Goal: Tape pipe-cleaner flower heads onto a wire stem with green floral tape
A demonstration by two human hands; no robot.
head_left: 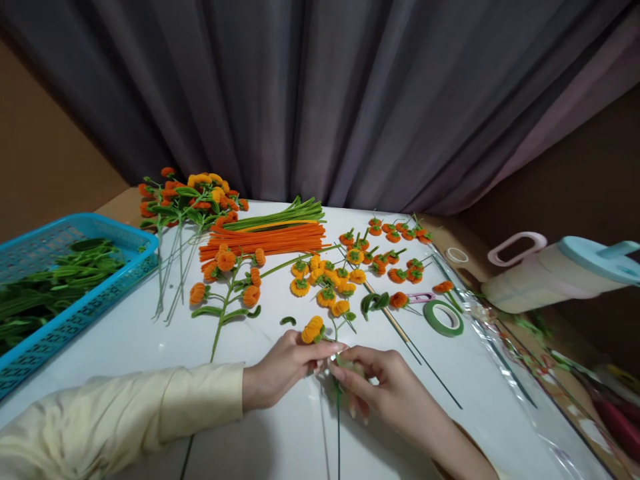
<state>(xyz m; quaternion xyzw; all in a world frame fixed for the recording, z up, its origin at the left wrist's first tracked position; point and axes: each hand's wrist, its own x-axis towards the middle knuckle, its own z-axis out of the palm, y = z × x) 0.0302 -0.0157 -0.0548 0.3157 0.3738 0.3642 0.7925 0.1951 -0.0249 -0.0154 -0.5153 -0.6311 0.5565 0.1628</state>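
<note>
Pinches a green stem [339,413], near centre, in fingertips of left hand [280,370] and right hand [387,383], beside a yellow flower [313,329]. Could slip from a loosened left pinch, kink under hard twisting, or snag yellow blossoms [326,297] beyond if swung.

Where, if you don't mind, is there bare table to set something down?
Bare table lies between the blue basket and left sleeve, and between the right forearm and clear plastic. Beyond the left hand and right hand, flowers crowd it.
</note>
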